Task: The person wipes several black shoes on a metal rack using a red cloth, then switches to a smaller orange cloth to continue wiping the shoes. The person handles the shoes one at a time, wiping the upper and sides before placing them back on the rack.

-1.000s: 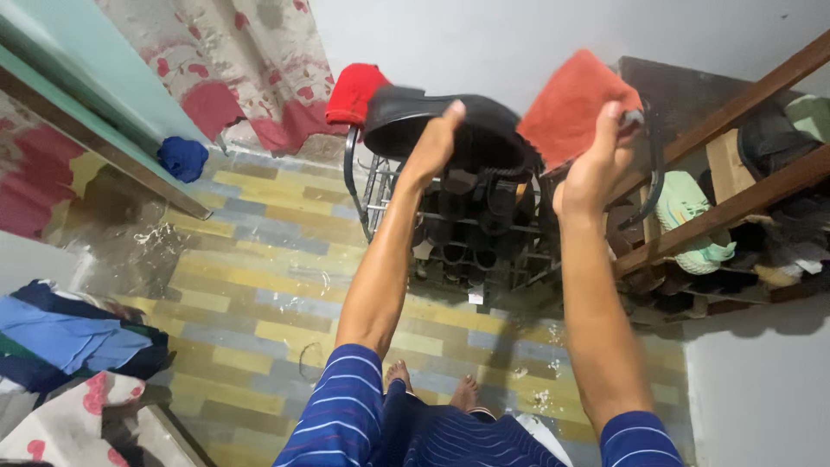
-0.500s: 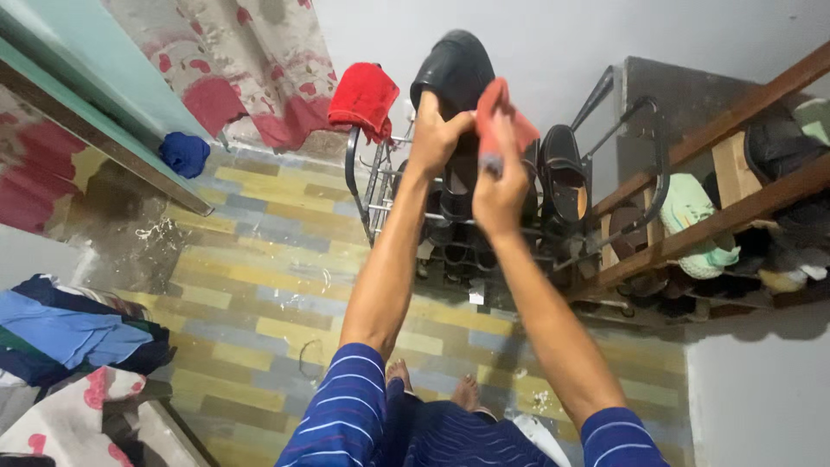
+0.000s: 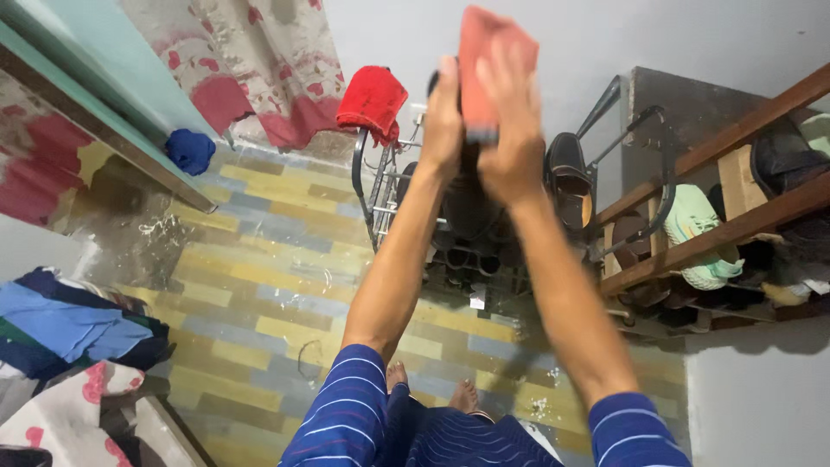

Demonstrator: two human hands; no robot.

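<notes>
Wiping step, judged: right hand (image 3: 510, 130) presses an orange-red cloth (image 3: 488, 60) flat against a dark shoe (image 3: 471, 203), raised above the top edge of the metal shoe rack (image 3: 385, 195), with left hand (image 3: 443, 121) clasped round the shoe's side. Next move likely needs firm left-hand grip while cloth passes over the surface. Open room toward the tiled floor (image 3: 259, 285); wooden shelf (image 3: 735, 233) crowds the right.

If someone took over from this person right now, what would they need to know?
Left hand: raised, gripping a dark shoe held up in front.
Right hand: pressing a red cloth against that shoe.
Below: metal shoe rack with another red cloth draped on its corner; more shoes on wooden shelves to the right.
Done: shoe lifted, cloth on it.
Left: cannot tell how much is wiped.
</notes>
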